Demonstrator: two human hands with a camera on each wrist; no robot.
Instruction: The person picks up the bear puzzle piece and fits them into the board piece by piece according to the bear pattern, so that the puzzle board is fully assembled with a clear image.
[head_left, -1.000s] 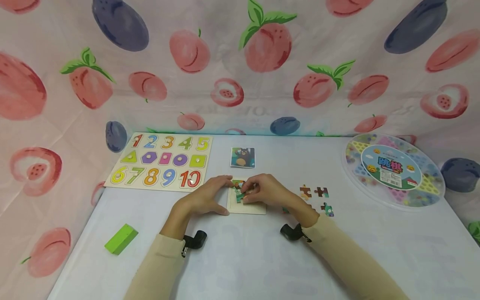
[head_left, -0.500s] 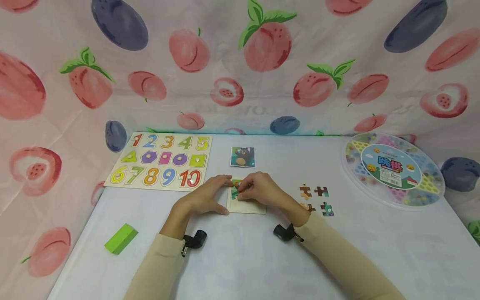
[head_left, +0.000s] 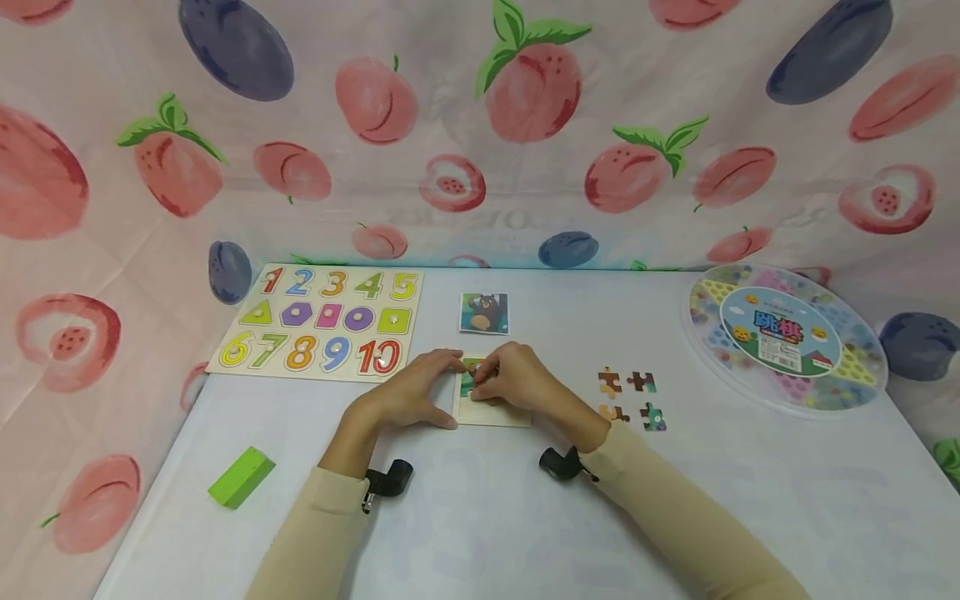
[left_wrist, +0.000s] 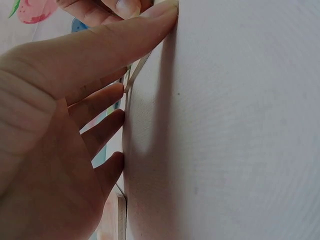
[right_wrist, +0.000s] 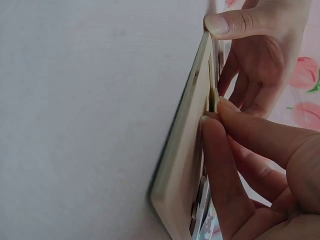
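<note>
A small square wooden puzzle board point(head_left: 487, 412) lies in the middle of the table, with green printed pieces point(head_left: 466, 385) at its upper left. My left hand point(head_left: 405, 393) rests along the board's left side, thumb at the lower corner and fingers loosely extended. Over the board, my right hand point(head_left: 521, 379) pinches a jigsaw piece point(right_wrist: 212, 115) between thumb and index finger, low against the board; the fingers cover most of it. To the right lie several loose jigsaw pieces point(head_left: 642, 382). Behind the board is a square picture card point(head_left: 483, 313) of a bear.
A number-and-shape peg board point(head_left: 279, 329) stands at the back left. The front left holds a green block point(head_left: 242, 477). At the back right is a round clear package point(head_left: 783, 333) with a blue label. Fruit-patterned cloth point(head_left: 517, 192) hangs behind the table.
My right hand has shifted left with the jigsaw piece, which now sits lower and further back on the board. Its forearm has uncovered more of the loose pieces. The left hand has stayed put.
</note>
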